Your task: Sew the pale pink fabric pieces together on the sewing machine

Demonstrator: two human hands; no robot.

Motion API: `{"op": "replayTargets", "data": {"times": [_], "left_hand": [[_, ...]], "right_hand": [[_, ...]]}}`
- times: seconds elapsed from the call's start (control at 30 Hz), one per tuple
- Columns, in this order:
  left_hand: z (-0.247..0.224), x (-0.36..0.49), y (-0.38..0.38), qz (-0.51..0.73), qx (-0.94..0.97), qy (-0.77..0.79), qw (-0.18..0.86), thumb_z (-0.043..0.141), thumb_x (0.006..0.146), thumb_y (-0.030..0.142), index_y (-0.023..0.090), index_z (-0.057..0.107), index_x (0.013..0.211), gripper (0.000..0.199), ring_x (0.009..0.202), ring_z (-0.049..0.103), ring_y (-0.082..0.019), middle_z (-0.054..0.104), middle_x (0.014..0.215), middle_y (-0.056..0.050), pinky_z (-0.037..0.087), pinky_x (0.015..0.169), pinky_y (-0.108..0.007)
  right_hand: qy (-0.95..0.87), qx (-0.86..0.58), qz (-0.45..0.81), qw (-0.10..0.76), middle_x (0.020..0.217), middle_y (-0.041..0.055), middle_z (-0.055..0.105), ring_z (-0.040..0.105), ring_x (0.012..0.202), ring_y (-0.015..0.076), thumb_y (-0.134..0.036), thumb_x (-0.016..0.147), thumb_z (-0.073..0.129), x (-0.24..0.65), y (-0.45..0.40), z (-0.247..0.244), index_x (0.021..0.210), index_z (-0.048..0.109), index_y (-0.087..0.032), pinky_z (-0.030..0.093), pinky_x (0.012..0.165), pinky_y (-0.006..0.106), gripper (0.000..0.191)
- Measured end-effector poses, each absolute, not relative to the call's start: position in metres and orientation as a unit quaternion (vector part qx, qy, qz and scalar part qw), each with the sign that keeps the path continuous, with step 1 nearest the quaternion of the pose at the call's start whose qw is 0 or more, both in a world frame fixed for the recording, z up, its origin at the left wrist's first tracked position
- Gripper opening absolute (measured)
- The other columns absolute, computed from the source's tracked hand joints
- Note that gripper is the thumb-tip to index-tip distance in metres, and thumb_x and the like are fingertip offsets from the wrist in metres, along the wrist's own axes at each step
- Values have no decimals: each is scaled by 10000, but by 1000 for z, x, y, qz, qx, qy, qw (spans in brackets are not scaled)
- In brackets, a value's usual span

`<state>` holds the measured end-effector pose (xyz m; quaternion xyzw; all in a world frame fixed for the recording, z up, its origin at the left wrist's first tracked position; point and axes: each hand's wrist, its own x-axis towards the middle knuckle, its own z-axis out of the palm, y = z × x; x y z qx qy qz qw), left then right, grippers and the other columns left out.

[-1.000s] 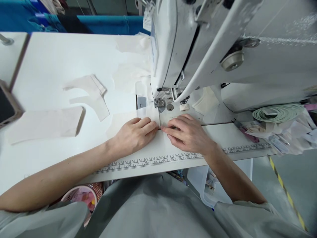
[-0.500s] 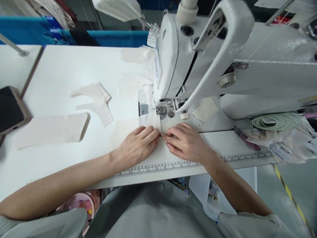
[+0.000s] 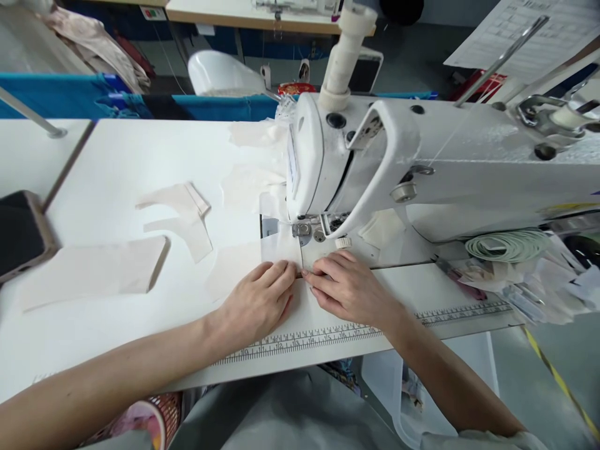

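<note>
The pale fabric piece (image 3: 281, 250) lies flat just ahead of the left hand (image 3: 260, 303), its near end at both hands' fingertips and its far part at the presser foot (image 3: 301, 230). A slight pull by either hand could skew the straight edge and make a stitch line wander; uneven finger pressure could pucker thin layers. Fingertips carried too far forward would risk the needle area.

That straight right edge points from the fingertips away from the person, towards the foot. The overall long axis is unclear, pale cloth blending into the tabletop (image 3: 187, 306).

The left fingers are pressed together, the right ones curled, index forward; hidden undersides leave any pinch uncertain.
</note>
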<state>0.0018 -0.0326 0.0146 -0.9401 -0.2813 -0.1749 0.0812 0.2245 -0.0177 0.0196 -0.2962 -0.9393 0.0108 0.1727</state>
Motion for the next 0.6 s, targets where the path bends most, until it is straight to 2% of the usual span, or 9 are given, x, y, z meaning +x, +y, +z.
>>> {"op": "replayTargets", "data": {"times": [0.17,0.6], "left_hand": [[12,1,-25,-177,-939,-285,73,457,950,130,5,665,1057,266,1094,613,-283,656,1171,-187,548,877,-394],[10,-3,-6,-149,-938,-304,79,447,952,175,25,661,1106,303,1141,583,-294,634,1236,-192,538,895,-401]], "right_hand": [[-938,-306,-3,164,919,54,644,569,869,169,-191,962,466,223,-14,21,1098,649,-151,408,827,342,232],[-939,-323,-58,105,979,85,662,575,799,168,-235,976,442,220,1,25,1215,617,-118,386,714,328,319]]}}
